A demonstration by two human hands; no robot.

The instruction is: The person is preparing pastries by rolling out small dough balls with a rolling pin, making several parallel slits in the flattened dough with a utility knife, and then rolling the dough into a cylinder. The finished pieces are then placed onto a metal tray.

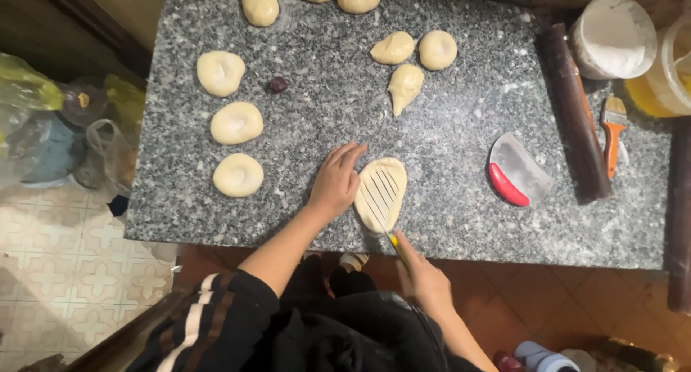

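A flat oval dough piece [382, 192] lies near the front edge of the grey granite slab [461, 141], scored with several parallel slits. My left hand [337, 181] rests flat on the slab, its fingers against the dough's left edge. My right hand [425, 278] is below the slab's front edge, gripping a thin knife with a yellow handle [393, 239] whose blade reaches onto the dough.
Round dough discs [237, 123] lie at the left, more dough balls [437, 49] at the back, with a small dark lump [277, 84]. A red-handled scraper [515, 172], dark rolling pin [576, 113], brush [612, 131] and flour bowl [613, 35] sit right. Bags [43, 127] crowd the floor left.
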